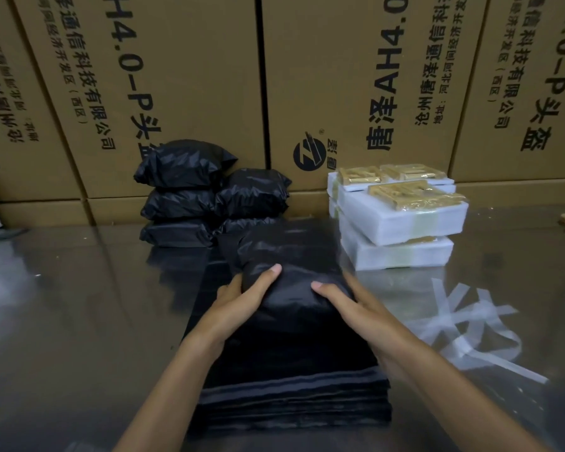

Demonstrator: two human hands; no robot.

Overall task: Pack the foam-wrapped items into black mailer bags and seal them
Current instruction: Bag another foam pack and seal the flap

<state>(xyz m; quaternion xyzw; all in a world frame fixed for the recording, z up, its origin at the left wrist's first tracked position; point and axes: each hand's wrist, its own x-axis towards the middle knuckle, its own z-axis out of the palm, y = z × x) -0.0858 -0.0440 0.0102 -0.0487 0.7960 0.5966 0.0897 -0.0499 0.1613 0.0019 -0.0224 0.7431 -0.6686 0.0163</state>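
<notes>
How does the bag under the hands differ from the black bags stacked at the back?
The bag in hand lies alone on a stack of flat mailer bags, gripped by the left hand and right hand; the finished bags sit piled in two stacks against the cartons, untouched. The bag in hand trails a loose open end; the finished bags look folded shut. Both are black, glossy and bulging.

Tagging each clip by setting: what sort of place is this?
Probably a warehouse packing bench: stacked printed cartons behind, filled black mailer bags piled against them, foam-wrapped items waiting.
</notes>
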